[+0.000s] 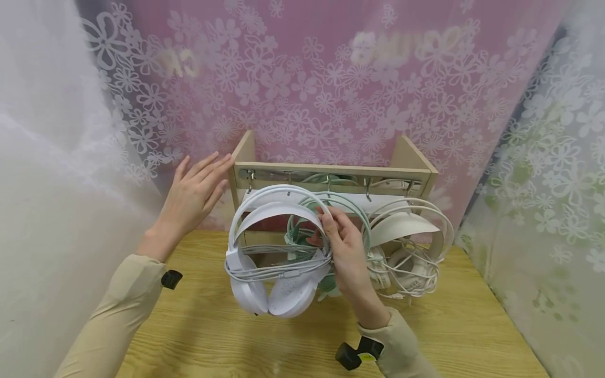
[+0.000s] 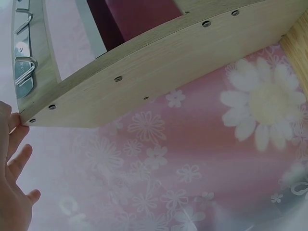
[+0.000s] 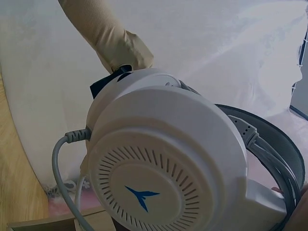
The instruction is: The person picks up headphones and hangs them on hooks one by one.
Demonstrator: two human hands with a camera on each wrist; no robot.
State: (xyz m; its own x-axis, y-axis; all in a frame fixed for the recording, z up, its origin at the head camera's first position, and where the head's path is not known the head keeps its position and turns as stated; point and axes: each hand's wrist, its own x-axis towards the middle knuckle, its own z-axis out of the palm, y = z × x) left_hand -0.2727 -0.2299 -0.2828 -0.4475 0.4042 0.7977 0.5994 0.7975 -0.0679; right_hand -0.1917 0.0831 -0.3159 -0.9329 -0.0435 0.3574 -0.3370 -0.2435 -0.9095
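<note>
My right hand pinches the headband of white headphones at its right side, in front of a wooden rack. A grey cable is bundled across them, and both ear cups hang below. In the right wrist view, a white ear cup with slots and a blue emblem fills the middle. With straight fingers, my left hand touches the rack's upper left corner. The left wrist view has those fingertips at the end of the rack's side panel.
Metal hooks line the rack's front bar. Green headphones are behind the white pair, partly hidden. Cream headphones with a tangled cable hang at the right. Below is a wood-grain table; flowered curtains surround it.
</note>
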